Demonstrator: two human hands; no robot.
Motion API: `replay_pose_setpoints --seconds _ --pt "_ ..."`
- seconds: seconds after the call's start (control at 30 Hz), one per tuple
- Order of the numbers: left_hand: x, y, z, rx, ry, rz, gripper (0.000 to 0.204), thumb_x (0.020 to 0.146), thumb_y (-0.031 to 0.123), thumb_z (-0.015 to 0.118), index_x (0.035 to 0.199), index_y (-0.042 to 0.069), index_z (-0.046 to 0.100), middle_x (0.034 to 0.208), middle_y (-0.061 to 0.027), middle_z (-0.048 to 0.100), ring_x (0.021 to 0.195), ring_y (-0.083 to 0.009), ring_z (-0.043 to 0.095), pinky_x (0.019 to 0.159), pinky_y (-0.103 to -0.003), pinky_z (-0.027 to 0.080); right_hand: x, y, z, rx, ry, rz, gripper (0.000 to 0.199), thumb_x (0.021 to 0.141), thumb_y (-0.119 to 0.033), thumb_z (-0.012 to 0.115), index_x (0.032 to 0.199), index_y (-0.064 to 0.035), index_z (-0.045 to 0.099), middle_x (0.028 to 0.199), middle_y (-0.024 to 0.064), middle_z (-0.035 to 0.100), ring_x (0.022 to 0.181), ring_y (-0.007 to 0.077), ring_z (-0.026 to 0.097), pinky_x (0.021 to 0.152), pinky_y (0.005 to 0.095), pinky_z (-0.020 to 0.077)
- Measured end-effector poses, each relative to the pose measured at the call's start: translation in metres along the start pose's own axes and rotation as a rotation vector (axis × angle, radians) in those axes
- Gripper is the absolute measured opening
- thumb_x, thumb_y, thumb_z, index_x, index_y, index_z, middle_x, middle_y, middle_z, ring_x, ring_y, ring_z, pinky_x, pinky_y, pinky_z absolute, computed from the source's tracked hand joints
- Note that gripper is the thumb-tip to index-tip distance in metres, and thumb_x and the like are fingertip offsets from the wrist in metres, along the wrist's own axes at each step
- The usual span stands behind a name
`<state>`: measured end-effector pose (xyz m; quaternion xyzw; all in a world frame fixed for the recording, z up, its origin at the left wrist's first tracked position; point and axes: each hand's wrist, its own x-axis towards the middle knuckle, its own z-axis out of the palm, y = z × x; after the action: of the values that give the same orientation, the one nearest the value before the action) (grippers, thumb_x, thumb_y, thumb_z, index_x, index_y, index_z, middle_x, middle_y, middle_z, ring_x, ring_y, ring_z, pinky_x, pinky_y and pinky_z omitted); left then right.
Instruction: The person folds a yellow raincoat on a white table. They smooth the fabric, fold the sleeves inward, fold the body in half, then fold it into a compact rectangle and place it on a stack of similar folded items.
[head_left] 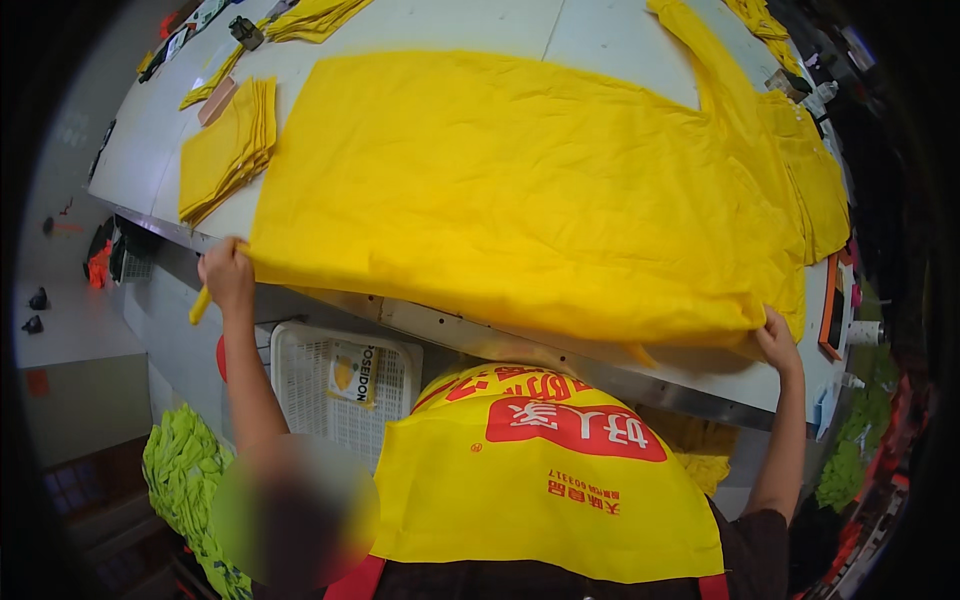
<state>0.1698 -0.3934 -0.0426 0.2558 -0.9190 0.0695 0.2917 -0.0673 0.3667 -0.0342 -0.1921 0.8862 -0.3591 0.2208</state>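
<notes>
A large yellow cloth garment (500, 180) lies spread over the white table, its near edge lifted off the front rim. My left hand (228, 277) is closed round its near left corner, and a narrow yellow end pokes out below the fist. At the near right corner, my right hand (778, 343) pinches the cloth between thumb and fingers. A long sleeve-like strip of the same cloth runs toward the far side on the right. Small wrinkles cross the cloth's middle, and its near edge sags between my hands.
Stacked yellow cloth pieces (228, 150) lie left of the garment, beside a pinkish block (218, 101). More folded yellow pieces (815, 185) sit at the right. A white plastic basket (285, 385) stands below the table edge (450, 327). Lime-green cloth (190, 480) is heaped at lower left.
</notes>
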Motion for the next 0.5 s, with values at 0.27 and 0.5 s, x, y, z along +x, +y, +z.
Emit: replay_pose_setpoints --seconds 0.27,0.5 --pt "0.102 0.071 0.108 0.322 -0.188 0.098 0.012 0.079 0.017 0.051 0.079 0.014 0.062 0.08 -0.0048 0.064 0.086 -0.0233 0.058 0.092 -0.058 0.028 0.094 0.041 0.011 -0.005 0.118 0.185 0.016 0.083 -0.013 0.045 0.087 0.002 0.049 0.076 0.0067 0.051 0.071 0.0151 0.046 0.065 0.026 0.0403" --pt "0.092 0.101 0.186 0.151 -0.246 -0.033 0.021 0.08 0.018 0.056 0.099 0.014 0.06 0.102 -0.0055 0.061 0.1 -0.0229 0.054 0.094 -0.059 0.026 0.123 0.095 0.042 -0.368 0.207 0.26 0.026 0.08 -0.017 0.043 0.094 0.0037 0.05 0.089 0.0279 0.056 0.085 0.0423 0.053 0.075 0.0416 0.0434"
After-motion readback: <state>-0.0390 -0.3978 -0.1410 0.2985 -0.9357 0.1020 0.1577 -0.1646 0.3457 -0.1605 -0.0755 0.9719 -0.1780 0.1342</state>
